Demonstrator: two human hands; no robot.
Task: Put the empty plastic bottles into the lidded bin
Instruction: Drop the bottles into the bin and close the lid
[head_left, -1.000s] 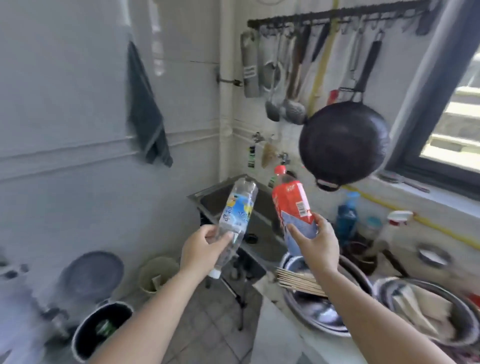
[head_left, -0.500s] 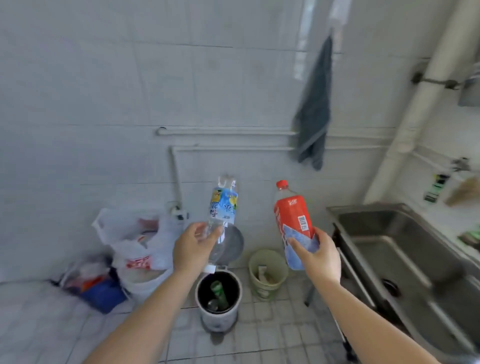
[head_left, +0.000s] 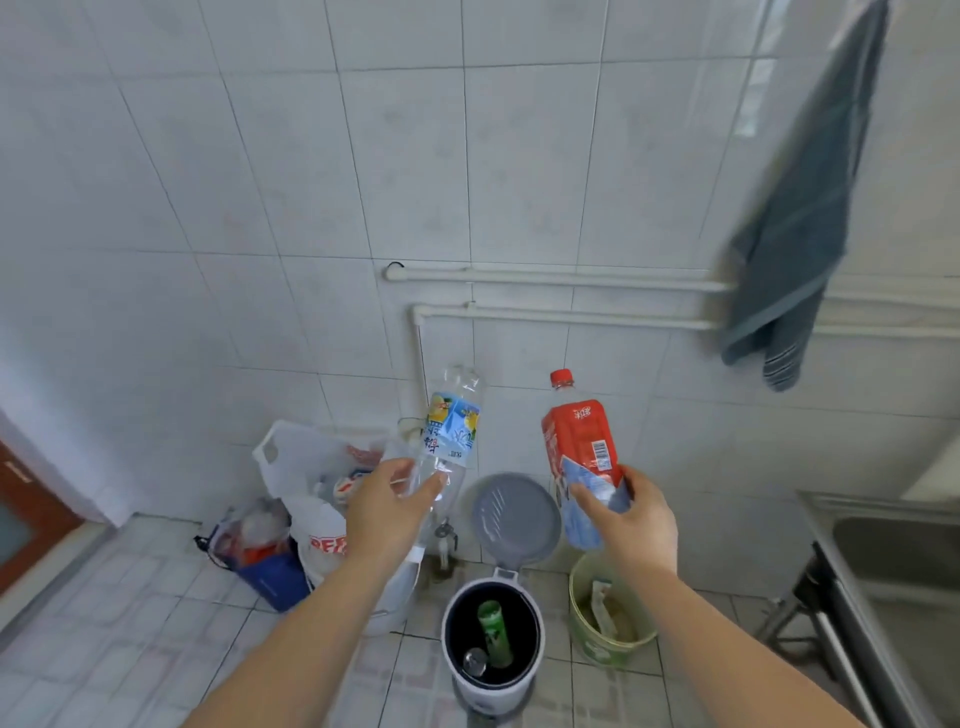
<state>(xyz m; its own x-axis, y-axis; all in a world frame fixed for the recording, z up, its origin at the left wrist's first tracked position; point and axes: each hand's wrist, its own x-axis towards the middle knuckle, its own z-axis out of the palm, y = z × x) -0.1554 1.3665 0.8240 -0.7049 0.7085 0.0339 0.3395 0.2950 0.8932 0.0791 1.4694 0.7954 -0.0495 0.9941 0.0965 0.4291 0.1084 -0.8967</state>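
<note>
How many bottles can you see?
3: a clear bottle in the left hand, a red bottle in the right hand, a green bottle inside the open bin. More may hide below.

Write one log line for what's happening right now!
left hand: holds clear bottle | right hand: holds red bottle | bin: lid open, below

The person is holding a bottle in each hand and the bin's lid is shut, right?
Not quite. The head view shows the lidded bin with its lid flipped open. The rest holds: the left hand grips the clear bottle, the right hand the red-labelled bottle.
</note>
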